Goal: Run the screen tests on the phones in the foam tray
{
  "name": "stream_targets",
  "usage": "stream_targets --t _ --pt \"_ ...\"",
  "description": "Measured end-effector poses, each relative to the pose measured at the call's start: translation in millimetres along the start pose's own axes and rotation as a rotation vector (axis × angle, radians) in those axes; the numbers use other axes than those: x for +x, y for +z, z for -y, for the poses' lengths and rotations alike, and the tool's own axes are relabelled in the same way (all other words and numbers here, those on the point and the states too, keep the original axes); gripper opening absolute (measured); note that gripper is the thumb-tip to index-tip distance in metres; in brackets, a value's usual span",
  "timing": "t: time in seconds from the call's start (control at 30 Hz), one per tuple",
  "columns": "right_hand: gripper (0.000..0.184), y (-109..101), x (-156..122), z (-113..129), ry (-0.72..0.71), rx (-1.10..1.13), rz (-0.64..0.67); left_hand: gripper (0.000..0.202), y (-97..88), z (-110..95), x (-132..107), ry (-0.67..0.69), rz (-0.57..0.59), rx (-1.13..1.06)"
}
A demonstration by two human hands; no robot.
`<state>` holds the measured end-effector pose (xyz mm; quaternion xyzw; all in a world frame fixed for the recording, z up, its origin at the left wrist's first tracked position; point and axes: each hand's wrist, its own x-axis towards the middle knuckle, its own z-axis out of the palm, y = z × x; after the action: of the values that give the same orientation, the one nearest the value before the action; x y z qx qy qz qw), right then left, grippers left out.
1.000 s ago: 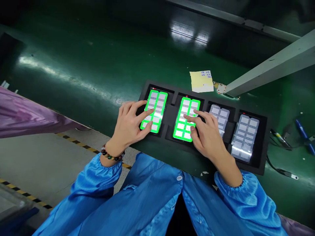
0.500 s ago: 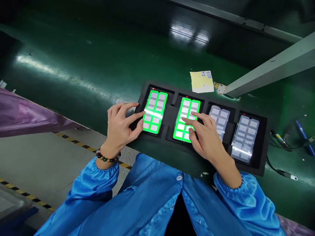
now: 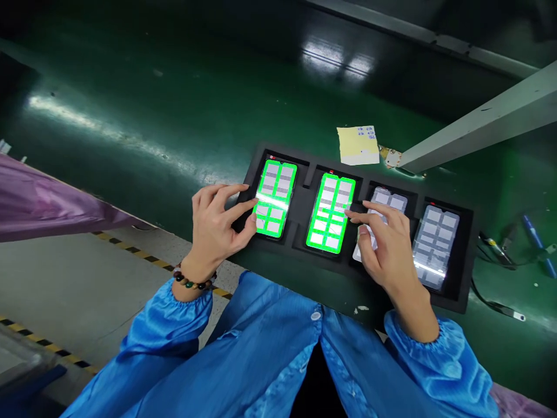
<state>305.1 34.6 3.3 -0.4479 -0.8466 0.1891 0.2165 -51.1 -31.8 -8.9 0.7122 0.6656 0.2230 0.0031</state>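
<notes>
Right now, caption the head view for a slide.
Left hand on leftmost green-lit phone; right hand over third phone in black tray.

Glossy blue elastic-cuffed sleeves (image 3: 174, 322), beaded bracelet (image 3: 191, 280).

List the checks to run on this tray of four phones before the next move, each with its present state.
1. All four phones seated in the black tray: ok.
2. First phone lit green: ok; left hand has its thumb at the phone's lower left edge.
3. Second phone lit green: ok.
4. Third phone lit green: not ok, grey.
5. Fourth phone lit green: not ok, grey.
6. Right hand fingertips pressing the third phone's glass: cannot tell.
</notes>
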Motion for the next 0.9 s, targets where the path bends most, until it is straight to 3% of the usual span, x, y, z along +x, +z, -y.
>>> stream_targets --t 0.13,0.33,0.63,0.9 --pt "0.032 1 3 -1 0.041 -0.008 -0.006 0.033 4.0 -6 12 -0.004 0.032 -0.005" --pt "0.030 0 1 4 -0.032 0.003 -0.007 0.032 8.6 -14 24 0.080 0.070 -0.024" --pt "0.031 0 2 -1 0.018 0.002 -0.002 0.030 5.1 -2 15 -0.009 0.023 -0.036" --pt "0.042 21 24 28 -0.125 0.067 0.157 0.028 3.8 -2 7 -0.009 0.001 -0.033"
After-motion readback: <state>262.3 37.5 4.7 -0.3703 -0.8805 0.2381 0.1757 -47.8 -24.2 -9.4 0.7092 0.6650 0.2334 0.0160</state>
